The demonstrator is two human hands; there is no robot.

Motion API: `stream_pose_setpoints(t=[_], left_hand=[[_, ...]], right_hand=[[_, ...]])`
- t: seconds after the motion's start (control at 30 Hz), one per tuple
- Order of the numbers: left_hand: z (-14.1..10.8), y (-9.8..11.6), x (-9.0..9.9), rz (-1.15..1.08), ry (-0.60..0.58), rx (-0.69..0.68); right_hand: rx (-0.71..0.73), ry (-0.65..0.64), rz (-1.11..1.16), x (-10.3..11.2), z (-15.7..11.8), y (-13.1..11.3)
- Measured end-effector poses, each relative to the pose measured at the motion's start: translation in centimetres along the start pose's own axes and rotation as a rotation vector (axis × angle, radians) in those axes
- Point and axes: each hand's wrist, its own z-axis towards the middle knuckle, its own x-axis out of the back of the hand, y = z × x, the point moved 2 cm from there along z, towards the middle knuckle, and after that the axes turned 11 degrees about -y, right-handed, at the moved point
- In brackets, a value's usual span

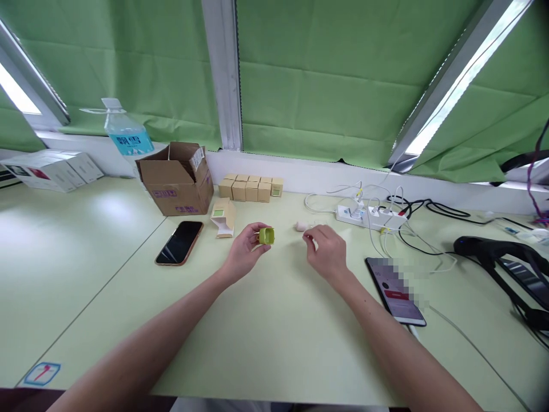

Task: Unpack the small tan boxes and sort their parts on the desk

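My left hand (pixel 244 252) holds a small square yellow-green case (pixel 266 236) between thumb and fingers, its hollow side facing right. To the right of it, apart from the case, hovers my right hand (pixel 326 250) with thumb and fingertips pinched together; what they hold, if anything, is too small to make out. Just beyond those fingertips lies a small pale pink piece (pixel 301 226). An opened small cardboard box (pixel 223 217) with a green label stands on the table behind my left hand.
Several small brown boxes (pixel 251 190) line the back wall beside a large open carton (pixel 175 186). A water bottle (pixel 128 134) stands behind the carton. A black phone (pixel 179 243) lies left. On the right are a power strip (pixel 371 217), cables, another phone (pixel 397 292) and a black stand-like device (pixel 484 252).
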Motion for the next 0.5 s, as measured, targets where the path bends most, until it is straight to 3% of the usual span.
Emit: stream_pose_setpoints(t=[0.1, 0.2, 0.5], left_hand=[[-0.3, 0.3, -0.5, -0.059, -0.062, 0.007], [-0.7, 0.9, -1.3, -0.070, -0.117, 0.003], [-1.9, 1.8, -3.7, 0.012, -0.184, -0.035]], right_hand=[[0.077, 0.105, 0.361, -0.7, -2.9, -2.2], [0.060, 0.168, 0.630, -1.0, -4.0, -4.0], [-0.104, 0.122, 0.867, -0.4, -3.7, -5.1]])
